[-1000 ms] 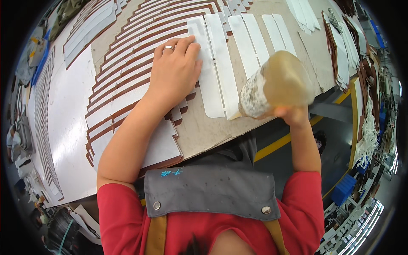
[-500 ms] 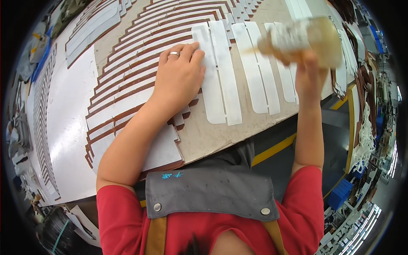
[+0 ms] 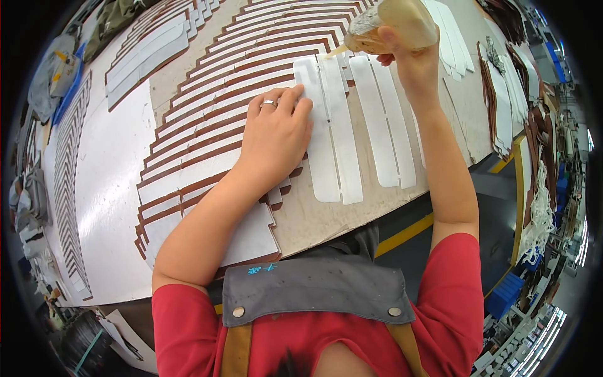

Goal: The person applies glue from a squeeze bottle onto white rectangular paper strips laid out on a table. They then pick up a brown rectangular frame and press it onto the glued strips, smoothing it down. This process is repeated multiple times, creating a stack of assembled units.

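Note:
My right hand [image 3: 414, 72] grips a translucent squeeze bottle [image 3: 408, 22] holding yellowish liquid. The bottle is tilted over, and its pointed nozzle is at the top end of a pair of long white strips [image 3: 323, 157]; whether it touches them I cannot tell. A narrow slit parts the two strips. My left hand [image 3: 276, 135], with a ring on one finger, lies with loosely bent fingers at the pair's left edge. Under and beside that hand spreads a fanned row of overlapping white pieces with brown edges [image 3: 213, 97]. A second pair of white strips [image 3: 380, 138] lies to the right, partly behind my right wrist.
More white strips [image 3: 449, 38] lie at the far right, near brown-and-white pieces [image 3: 499, 107] at the table edge. Another fanned stack [image 3: 147, 60] stands far left. White cords [image 3: 537, 207] hang at the right, and a blue bin [image 3: 504, 294] stands below.
My right hand has swung the bottle left and away from me, its nozzle now at the nearest strips' top end. My left hand stays at the strips' edge. The whole view has shifted slightly.

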The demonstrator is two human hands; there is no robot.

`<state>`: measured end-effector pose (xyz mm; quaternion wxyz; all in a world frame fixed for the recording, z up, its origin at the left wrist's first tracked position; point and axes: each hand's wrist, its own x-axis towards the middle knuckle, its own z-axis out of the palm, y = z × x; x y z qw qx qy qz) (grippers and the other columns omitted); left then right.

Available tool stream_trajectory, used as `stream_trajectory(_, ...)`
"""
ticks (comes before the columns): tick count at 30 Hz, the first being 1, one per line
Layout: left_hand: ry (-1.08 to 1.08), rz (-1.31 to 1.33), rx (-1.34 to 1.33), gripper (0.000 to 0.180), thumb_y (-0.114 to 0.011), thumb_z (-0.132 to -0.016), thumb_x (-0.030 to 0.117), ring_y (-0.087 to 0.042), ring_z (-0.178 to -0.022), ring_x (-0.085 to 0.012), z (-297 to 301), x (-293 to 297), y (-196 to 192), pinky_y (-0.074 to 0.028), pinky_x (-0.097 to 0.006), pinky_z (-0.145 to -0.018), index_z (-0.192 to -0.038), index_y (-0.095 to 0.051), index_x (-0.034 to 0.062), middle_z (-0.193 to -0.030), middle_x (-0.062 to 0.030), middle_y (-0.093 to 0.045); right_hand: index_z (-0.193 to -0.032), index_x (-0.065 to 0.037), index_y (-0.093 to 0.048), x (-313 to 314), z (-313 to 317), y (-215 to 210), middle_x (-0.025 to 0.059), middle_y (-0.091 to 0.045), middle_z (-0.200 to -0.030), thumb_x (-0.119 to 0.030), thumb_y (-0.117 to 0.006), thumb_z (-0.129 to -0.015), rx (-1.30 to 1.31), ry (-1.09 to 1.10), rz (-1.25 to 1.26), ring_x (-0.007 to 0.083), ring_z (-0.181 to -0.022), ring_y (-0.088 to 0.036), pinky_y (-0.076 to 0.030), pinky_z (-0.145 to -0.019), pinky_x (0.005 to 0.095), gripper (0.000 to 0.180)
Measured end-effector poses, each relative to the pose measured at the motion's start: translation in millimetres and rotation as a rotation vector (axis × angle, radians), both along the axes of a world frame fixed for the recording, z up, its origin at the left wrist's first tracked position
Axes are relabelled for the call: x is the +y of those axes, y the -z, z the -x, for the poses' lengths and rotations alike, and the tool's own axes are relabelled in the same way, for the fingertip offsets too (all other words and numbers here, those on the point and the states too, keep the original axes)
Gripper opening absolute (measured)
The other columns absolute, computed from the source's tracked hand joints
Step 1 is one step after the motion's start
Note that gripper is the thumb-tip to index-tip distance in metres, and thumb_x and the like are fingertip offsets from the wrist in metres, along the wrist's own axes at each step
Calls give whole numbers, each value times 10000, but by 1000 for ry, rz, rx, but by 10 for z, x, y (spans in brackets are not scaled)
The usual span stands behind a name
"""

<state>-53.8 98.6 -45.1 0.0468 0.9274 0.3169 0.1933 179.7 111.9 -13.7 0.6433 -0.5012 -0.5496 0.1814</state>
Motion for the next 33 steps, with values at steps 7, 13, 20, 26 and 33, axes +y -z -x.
stream_trajectory(7, 4, -6, 0, 224, -576, -815, 145, -480, -1098, -301, -15, -2, -14, -341, -411, -947, -1015, -531, 57, -1198, -95, -520, -937, -5, -563, -21, -185, 14, 59, -607, -726, -310, -682, -824, 75, -23, 81, 108, -498, -551, -448, -441, 211, 346)
stream_trajectory(13, -2, -9, -18, 235, -587, -806, 138, -477, -1102, -297, -17, -7, -5, -348, -405, -936, -1023, -534, 65, -1196, -87, -524, -966, -19, -556, -225, -198, 25, 51, -591, -731, -327, -665, -830, 153, 2, 176, 104, -484, -530, -413, -399, 215, 354)
stream_trajectory(20, 2, -17, 1, 248, -596, -802, 141, -474, -1109, -287, -12, -13, -14, -359, -403, -924, -1033, -537, 73, -1195, -78, -528, -999, -15, -533, -629, -132, 65, 47, -578, -760, -364, -654, -830, 212, 23, 311, 99, -485, -513, -378, -365, 211, 406)
stream_trajectory(26, 3, -24, 11, 244, -586, -813, 153, -471, -1116, -284, -8, -17, -16, -355, -410, -928, -1037, -535, 73, -1201, -75, -526, -1003, -12, -518, -997, -42, 72, 38, -562, -739, -393, -713, -774, 331, 19, 366, 69, -452, -476, -374, -375, 192, 485)
stream_trajectory(33, -6, -15, 9, 241, -577, -823, 159, -466, -1120, -286, -11, -26, -17, -343, -413, -939, -1045, -551, 70, -1220, -76, -513, -1034, -15, -519, -1443, 13, 85, 30, -565, -765, -450, -696, -767, 341, -55, 461, 64, -477, -489, -357, -358, 186, 540)
